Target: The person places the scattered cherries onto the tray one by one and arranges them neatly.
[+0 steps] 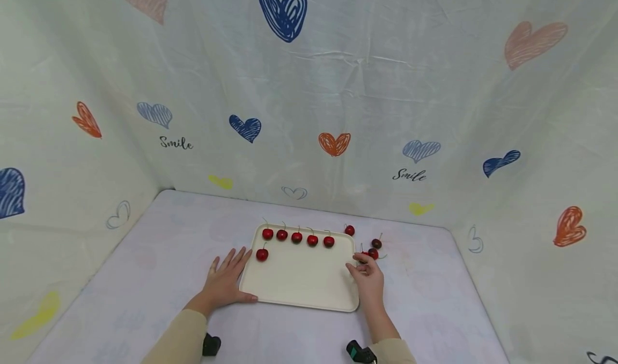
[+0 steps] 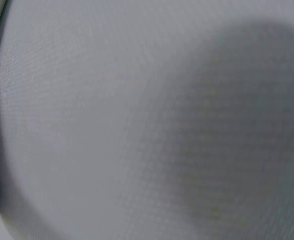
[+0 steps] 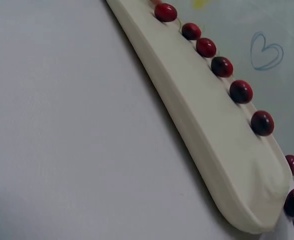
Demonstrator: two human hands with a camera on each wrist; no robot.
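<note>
Where sheeting (image 1: 372, 187) backs the table (image 1: 429, 305), cherries (image 1: 296, 238) lie.

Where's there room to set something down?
The tray is bare between its far row of five cherries and its near side, right of the lone cherry. The table is free left of the left hand and right of the loose cherries. Crowded: the tray's far edge, and its right end, where the right hand is near those cherries.
</note>
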